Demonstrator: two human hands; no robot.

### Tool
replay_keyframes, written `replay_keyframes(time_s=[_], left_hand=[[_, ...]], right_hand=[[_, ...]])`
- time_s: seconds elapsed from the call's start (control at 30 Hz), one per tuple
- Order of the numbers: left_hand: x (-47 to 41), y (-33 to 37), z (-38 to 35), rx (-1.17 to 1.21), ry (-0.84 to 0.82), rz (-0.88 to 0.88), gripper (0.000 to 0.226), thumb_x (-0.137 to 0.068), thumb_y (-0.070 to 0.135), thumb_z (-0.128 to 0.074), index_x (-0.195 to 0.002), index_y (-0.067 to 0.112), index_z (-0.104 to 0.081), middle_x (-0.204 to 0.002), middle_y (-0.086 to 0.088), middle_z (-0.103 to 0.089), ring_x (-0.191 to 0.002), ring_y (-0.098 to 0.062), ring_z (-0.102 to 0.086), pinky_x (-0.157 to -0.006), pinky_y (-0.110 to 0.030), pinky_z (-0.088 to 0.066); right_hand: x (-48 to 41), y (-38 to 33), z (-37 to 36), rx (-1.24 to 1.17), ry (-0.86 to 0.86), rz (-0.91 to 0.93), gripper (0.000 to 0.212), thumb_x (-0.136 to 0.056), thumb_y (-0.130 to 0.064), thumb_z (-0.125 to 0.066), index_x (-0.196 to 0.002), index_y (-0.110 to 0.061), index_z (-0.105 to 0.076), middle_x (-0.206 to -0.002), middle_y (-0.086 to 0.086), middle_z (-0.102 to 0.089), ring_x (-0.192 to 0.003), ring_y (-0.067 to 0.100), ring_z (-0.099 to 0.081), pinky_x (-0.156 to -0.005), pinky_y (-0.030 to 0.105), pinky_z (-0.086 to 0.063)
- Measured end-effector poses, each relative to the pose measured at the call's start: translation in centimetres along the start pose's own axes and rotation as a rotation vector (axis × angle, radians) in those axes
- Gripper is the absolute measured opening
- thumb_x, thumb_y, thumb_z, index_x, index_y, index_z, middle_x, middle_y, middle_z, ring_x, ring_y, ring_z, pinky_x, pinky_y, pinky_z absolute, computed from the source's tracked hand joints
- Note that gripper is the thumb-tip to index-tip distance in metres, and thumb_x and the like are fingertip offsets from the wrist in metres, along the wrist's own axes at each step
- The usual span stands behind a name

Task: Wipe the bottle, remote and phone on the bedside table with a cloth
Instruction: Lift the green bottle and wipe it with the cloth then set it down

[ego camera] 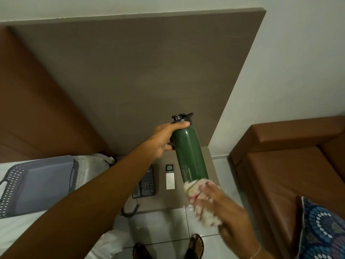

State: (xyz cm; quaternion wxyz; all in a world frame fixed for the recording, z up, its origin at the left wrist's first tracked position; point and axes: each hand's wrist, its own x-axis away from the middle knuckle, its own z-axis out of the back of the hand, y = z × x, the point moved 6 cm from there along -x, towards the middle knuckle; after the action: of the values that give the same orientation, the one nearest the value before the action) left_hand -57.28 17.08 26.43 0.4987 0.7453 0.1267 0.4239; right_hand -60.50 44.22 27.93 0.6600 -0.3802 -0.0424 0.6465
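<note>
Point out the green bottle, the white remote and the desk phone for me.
green bottle (pixel 188 152), head view, mid body.
white remote (pixel 170 179), head view, on its button panel.
desk phone (pixel 147 186), head view, on its keypad.

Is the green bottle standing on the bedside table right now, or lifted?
Lifted and tilted. The left hand grips the green bottle near its cap, while the right hand presses the cloth against its base.

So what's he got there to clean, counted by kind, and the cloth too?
Bottle: 1, held up by the left hand
Remote: 1, on the bedside table
Phone: 1, on the table
Cloth: 1, in the right hand
Total: 4
</note>
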Motion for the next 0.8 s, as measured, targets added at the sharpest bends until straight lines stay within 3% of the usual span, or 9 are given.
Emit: replay_keyframes(time_s=[0.07,0.13,0.27,0.33,0.4,0.53,0.67,0.73,0.8], left_hand=[[0.3,-0.1,-0.3,0.005,-0.092,-0.029,0.055,-0.068,0.043,-0.081,-0.114,0.014,-0.069,-0.104,-0.006,-0.076,-0.091,-0.021,-0.075,-0.071,-0.036,-0.061],[0.8,-0.6,-1.0,0.025,-0.153,-0.050,0.064,-0.065,0.048,-0.076,-0.118,0.014,-0.066,-0.107,-0.009,-0.073,-0.097,-0.025,-0.070,-0.083,-0.043,-0.059],[1.4,-1.7,-2.8,0.056,-0.196,-0.034,0.072,-0.060,0.049,-0.072,-0.121,0.012,-0.066,-0.103,-0.008,-0.073,-0.093,-0.024,-0.070,-0.079,-0.038,-0.058],[1.3,-2.0,-3.4,0.080,-0.230,-0.048,0.057,-0.063,0.046,-0.069,-0.110,0.014,-0.074,-0.101,-0.009,-0.076,-0.092,-0.024,-0.071,-0.082,-0.039,-0.058],[1.0,-2.0,-2.9,0.140,-0.210,-0.062,0.045,-0.062,0.043,-0.069,-0.098,0.017,-0.078,-0.095,-0.007,-0.078,-0.087,-0.022,-0.073,-0.078,-0.035,-0.060],[0.1,-1.9,-0.2,0.234,-0.134,-0.070,0.045,-0.066,0.039,-0.065,-0.102,0.014,-0.073,-0.089,-0.006,-0.077,-0.081,-0.021,-0.073,-0.069,-0.033,-0.060],[-0.2,-2.0,1.3,0.163,-0.119,-0.070,0.033,-0.073,0.038,-0.061,-0.096,0.017,-0.072,-0.085,-0.003,-0.077,-0.079,-0.019,-0.073,-0.069,-0.034,-0.060],[-0.4,-2.2,1.6,0.136,-0.120,-0.056,0.034,-0.073,0.037,-0.062,-0.099,0.016,-0.072,-0.091,-0.005,-0.076,-0.085,-0.022,-0.072,-0.076,-0.039,-0.060],[-0.5,-2.3,1.5,0.088,-0.135,-0.049,0.044,-0.071,0.037,-0.066,-0.107,0.012,-0.069,-0.102,-0.011,-0.071,-0.096,-0.027,-0.067,-0.090,-0.050,-0.055]], right_hand=[[-1.7,1.7,3.4,-0.150,0.235,-0.198,0.058,-0.083,-0.004,-0.053,-0.129,-0.040,-0.057,-0.142,-0.012,-0.051,-0.127,0.014,-0.052,-0.100,0.027,-0.046],[-4.4,3.1,5.6,-0.204,0.359,-0.250,0.052,-0.087,-0.002,-0.061,-0.130,-0.033,-0.058,-0.140,-0.009,-0.053,-0.125,0.012,-0.054,-0.096,0.028,-0.050],[-9.2,4.1,4.7,-0.307,0.304,-0.235,0.052,-0.084,0.011,-0.063,-0.128,-0.016,-0.060,-0.139,0.001,-0.055,-0.126,0.017,-0.054,-0.096,0.044,-0.050],[-9.4,3.9,2.7,-0.371,0.250,-0.266,0.049,-0.087,0.008,-0.061,-0.128,-0.019,-0.061,-0.141,0.000,-0.053,-0.129,0.018,-0.050,-0.097,0.047,-0.049],[-7.9,3.7,1.3,-0.414,0.234,-0.284,0.048,-0.089,0.004,-0.059,-0.128,-0.024,-0.061,-0.144,-0.002,-0.049,-0.133,0.019,-0.046,-0.098,0.048,-0.048],[-1.9,3.5,-0.2,-0.453,0.193,-0.344,0.060,-0.086,0.013,-0.059,-0.127,-0.031,-0.062,-0.145,-0.007,-0.048,-0.133,0.020,-0.046,-0.098,0.046,-0.048],[2.9,2.5,-1.1,-0.385,0.111,-0.349,0.048,-0.087,-0.001,-0.057,-0.122,-0.032,-0.066,-0.143,-0.006,-0.051,-0.132,0.019,-0.047,-0.104,0.037,-0.043],[3.6,3.2,-0.8,-0.513,0.223,-0.454,0.037,-0.089,-0.007,-0.061,-0.119,-0.028,-0.068,-0.137,-0.004,-0.058,-0.127,0.020,-0.053,-0.101,0.036,-0.046],[2.7,4.6,-0.2,-0.640,0.384,-0.594,0.041,-0.089,-0.002,-0.063,-0.119,-0.031,-0.068,-0.131,-0.003,-0.062,-0.121,0.024,-0.058,-0.094,0.034,-0.051]])
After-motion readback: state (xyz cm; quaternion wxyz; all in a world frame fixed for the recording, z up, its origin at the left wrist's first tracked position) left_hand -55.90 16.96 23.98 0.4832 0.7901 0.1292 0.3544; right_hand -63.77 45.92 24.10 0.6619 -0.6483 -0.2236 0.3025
